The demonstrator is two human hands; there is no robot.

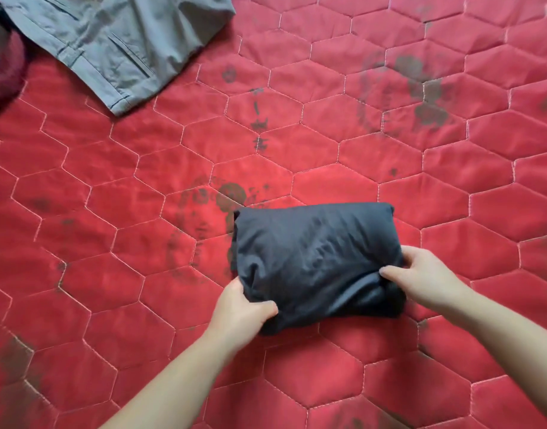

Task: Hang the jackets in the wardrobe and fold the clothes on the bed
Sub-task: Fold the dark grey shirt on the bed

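Note:
A dark navy garment (315, 255) lies folded into a compact bundle on the red quilted bed cover (142, 243). My left hand (241, 311) grips its near left corner, thumb on top. My right hand (427, 277) pinches the fabric at its near right edge. Both forearms reach in from the bottom of the view.
Grey trousers (117, 41) lie spread out at the top left of the bed. A dark red fuzzy item (2, 75) sits at the left edge beside them. The cover carries faded dark printed marks (420, 91).

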